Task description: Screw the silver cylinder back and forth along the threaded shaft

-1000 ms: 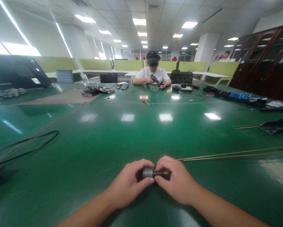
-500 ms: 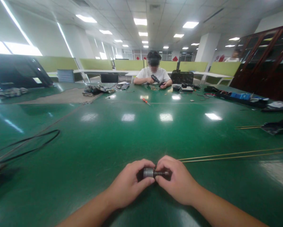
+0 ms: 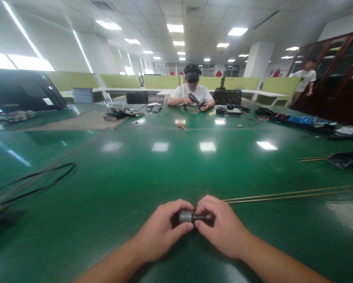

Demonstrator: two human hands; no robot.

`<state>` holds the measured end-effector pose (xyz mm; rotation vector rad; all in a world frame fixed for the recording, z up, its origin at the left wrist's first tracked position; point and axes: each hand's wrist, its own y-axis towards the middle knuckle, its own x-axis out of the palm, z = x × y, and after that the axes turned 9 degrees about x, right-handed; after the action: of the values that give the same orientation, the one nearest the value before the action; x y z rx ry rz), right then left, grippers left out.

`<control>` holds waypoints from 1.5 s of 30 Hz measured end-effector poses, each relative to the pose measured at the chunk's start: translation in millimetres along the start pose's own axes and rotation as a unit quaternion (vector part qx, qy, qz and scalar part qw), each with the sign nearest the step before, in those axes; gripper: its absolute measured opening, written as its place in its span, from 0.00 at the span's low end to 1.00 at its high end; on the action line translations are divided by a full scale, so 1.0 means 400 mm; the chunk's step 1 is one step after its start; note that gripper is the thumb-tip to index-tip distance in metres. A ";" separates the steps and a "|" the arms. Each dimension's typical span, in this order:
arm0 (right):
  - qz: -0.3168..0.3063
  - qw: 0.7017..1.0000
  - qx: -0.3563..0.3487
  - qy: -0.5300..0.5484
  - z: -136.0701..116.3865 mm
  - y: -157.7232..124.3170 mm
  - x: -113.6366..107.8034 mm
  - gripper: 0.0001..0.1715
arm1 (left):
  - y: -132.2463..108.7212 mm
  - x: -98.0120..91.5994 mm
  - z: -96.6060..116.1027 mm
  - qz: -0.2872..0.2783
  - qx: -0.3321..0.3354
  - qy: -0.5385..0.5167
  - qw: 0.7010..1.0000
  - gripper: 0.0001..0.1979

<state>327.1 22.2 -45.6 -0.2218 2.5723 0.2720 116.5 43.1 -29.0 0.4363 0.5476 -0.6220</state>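
At the near middle of the green table (image 3: 176, 169), a short grey metal cylinder with a thin dark ribbed shaft (image 3: 185, 216) lies level between my hands; its exact kind I cannot make out. My left hand (image 3: 161, 226) curls round the wide grey end, thumb below and fingers above. The shaft points right, into the curve of my right hand (image 3: 220, 224), whose thumb and index fingertips close on it near the cylinder. Two long thin brass-coloured rods (image 3: 282, 196) run rightward from beside my right knuckles.
A black cable loop (image 3: 55, 177) lies at left. An orange screwdriver (image 3: 182, 127) rests further off. Across the table a co-worker (image 3: 178, 94) holds a dark power drill (image 3: 193, 98). Electronic parts (image 3: 120, 113) lie at the far side; a dark tray (image 3: 347, 158) is at right.
My hands and the metal piece stay almost in place. At the far right, a person in the background has come further into view beside the cabinets.
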 end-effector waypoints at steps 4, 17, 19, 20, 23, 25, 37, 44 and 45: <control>0.002 1.000 -0.002 -0.001 0.001 -0.001 -0.001 0.08 | 0.000 0.001 0.002 -0.006 -0.005 0.002 1.000 0.12; -0.003 1.000 -0.006 -0.001 0.004 0.001 0.002 0.08 | 0.002 0.001 0.002 -0.008 -0.002 0.012 1.000 0.11; -0.004 1.000 -0.007 -0.002 0.003 0.001 0.001 0.08 | 0.002 0.002 0.003 -0.008 0.000 0.011 1.000 0.11; -0.004 1.000 -0.008 -0.003 0.003 0.002 0.001 0.08 | 0.001 0.002 0.004 -0.007 0.002 0.010 1.000 0.11; -0.004 1.000 -0.007 -0.004 0.002 0.002 0.001 0.09 | 0.001 0.003 0.005 -0.003 0.003 0.009 1.000 0.11; -0.006 1.000 -0.004 -0.004 0.001 0.002 0.001 0.08 | 0.001 0.003 0.004 -0.006 0.000 0.009 1.000 0.11; -0.004 1.000 0.000 -0.005 0.004 0.000 0.001 0.09 | 0.003 -0.001 0.003 -0.010 0.001 -0.001 1.000 0.12; -0.010 1.000 0.008 -0.003 0.000 0.002 -0.002 0.08 | 0.002 0.002 -0.001 -0.007 0.002 0.002 1.000 0.12; -0.011 1.000 0.007 -0.004 0.000 0.003 -0.002 0.08 | 0.002 0.002 0.000 -0.007 0.001 0.002 1.000 0.12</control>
<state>327.6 23.4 -45.0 -0.2433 2.5619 0.2449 117.5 43.5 -29.3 0.4362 0.5543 -0.6352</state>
